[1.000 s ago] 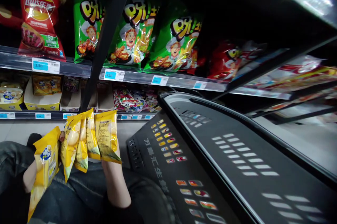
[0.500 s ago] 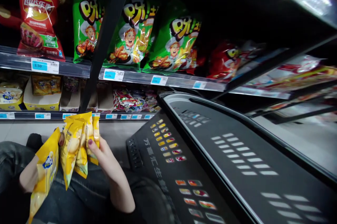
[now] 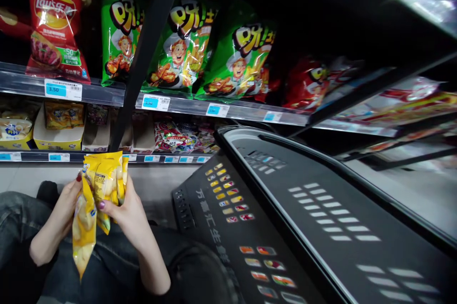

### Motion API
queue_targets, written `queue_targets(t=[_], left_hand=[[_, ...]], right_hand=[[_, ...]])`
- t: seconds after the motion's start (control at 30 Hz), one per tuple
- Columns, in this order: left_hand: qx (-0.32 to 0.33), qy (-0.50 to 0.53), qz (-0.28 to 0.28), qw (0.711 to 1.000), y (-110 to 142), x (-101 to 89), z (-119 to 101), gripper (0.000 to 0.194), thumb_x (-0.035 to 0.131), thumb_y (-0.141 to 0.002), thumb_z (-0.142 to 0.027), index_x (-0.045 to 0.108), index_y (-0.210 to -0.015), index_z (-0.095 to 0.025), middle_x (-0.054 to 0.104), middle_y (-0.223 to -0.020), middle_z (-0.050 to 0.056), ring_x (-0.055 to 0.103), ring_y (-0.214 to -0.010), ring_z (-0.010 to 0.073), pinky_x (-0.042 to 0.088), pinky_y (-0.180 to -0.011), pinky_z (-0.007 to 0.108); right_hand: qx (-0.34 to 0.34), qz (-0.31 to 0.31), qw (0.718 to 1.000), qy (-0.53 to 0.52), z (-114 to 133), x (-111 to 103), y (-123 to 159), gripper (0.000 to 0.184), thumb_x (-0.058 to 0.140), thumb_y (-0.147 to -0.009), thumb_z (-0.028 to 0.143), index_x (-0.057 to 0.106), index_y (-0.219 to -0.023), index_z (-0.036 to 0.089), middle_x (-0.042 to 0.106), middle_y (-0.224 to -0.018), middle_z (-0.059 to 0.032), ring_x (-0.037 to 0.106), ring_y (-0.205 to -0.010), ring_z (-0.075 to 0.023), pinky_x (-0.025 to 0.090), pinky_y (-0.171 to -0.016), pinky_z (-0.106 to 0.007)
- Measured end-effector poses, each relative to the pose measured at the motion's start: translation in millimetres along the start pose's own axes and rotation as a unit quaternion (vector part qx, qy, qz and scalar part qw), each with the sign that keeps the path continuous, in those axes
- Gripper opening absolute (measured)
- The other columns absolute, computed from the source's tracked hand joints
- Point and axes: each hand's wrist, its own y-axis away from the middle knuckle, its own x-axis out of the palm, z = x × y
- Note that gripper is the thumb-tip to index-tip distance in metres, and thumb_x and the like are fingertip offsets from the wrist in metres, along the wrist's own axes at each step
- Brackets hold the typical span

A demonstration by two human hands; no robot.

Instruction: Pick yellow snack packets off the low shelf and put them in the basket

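At the far left, a red Lay's bag (image 3: 55,23) stands on the upper shelf, a price tag (image 3: 63,89) reading 3.50 on the shelf edge below it. On the lower shelf beneath sits an open box (image 3: 59,144), yellow at the front, with yellow packets inside.

Below the shelves the person's dark trousers (image 3: 24,218) show, and in front of them the left hand (image 3: 64,204) grips the bunch of yellow packets (image 3: 107,170) from its left side; the thumb tip shows at the edge, while the other fingers are mostly hidden. One yellow packet (image 3: 84,228) hangs at the front, a narrow corner pointing down over the lap. The right hand (image 3: 130,213) closes on the bunch from the other side — thumb pressed across the front, fingers hidden behind — so the packets are held upright between the two hands.

Above, green bags (image 3: 174,51) stand in a row, crossed by a slanting black post (image 3: 143,46). To the right of the hands, a dark grey basket (image 3: 250,220) stands close by, colourful things showing through its slots. Past it, a red bag (image 3: 303,89) sits on the upper shelf — the goods beyond are blurred.
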Motion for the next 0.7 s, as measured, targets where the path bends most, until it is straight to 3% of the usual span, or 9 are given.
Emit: queue_targets(t=[0.17, 0.37, 0.53, 0.7], left_hand=[[-0.025, 0.034, -0.009, 0.999, -2.0, 3.0, 2.0, 0.039, 0.083, -0.044, -0.038, 0.068, -0.069, -0.013, 0.068, -0.059, 0.002, 0.061, -0.051, 0.0153, 0.05, -0.053, 0.022], [-0.103, 0.056, 0.01, 0.993, -5.2, -4.5, -1.9, 0.012, 0.076, -0.058, -0.016, 0.068, -0.065, -0.01, 0.07, -0.06, 0.007, 0.062, -0.048, 0.0165, 0.052, -0.05, 0.023], [-0.091, 0.066, 0.029, 0.993, -6.0, -2.8, 3.6, 0.002, 0.068, -0.066, -0.009, 0.067, -0.068, -0.01, 0.07, -0.062, 0.007, 0.064, -0.051, 0.0173, 0.052, -0.051, 0.023], [-0.089, 0.071, 0.04, 0.993, -7.5, 0.0, 9.4, 0.005, 0.065, -0.071, -0.015, 0.067, -0.074, -0.012, 0.071, -0.07, 0.008, 0.067, -0.064, 0.021, 0.055, -0.06, 0.027]], right_hand=[[0.054, -0.036, 0.995, 0.07, -9.6, 4.0, -4.1, 0.06, 0.066, -0.067, 0.028, 0.041, -0.121, 0.023, 0.064, -0.105, -0.005, 0.061, -0.094, -0.0232, 0.048, -0.081, -0.036], [0.026, 0.005, 0.993, 0.112, -13.8, -3.7, -5.7, 0.051, 0.065, -0.069, 0.033, 0.046, -0.116, 0.022, 0.066, -0.098, -0.0044, 0.063, -0.086, -0.022, 0.048, -0.075, -0.033], [0.022, -0.001, 0.99, 0.136, -8.4, -7.8, -4.6, 0.054, 0.064, -0.072, 0.036, 0.043, -0.12, 0.021, 0.065, -0.101, -0.006, 0.061, -0.09, -0.0232, 0.047, -0.078, -0.035], [0.0, -0.002, 0.988, 0.153, -3.6, -9.9, -2.1, 0.058, 0.06, -0.075, 0.037, 0.038, -0.127, 0.02, 0.057, -0.116, -0.0093, 0.053, -0.105, -0.025, 0.042, -0.09, -0.039]])
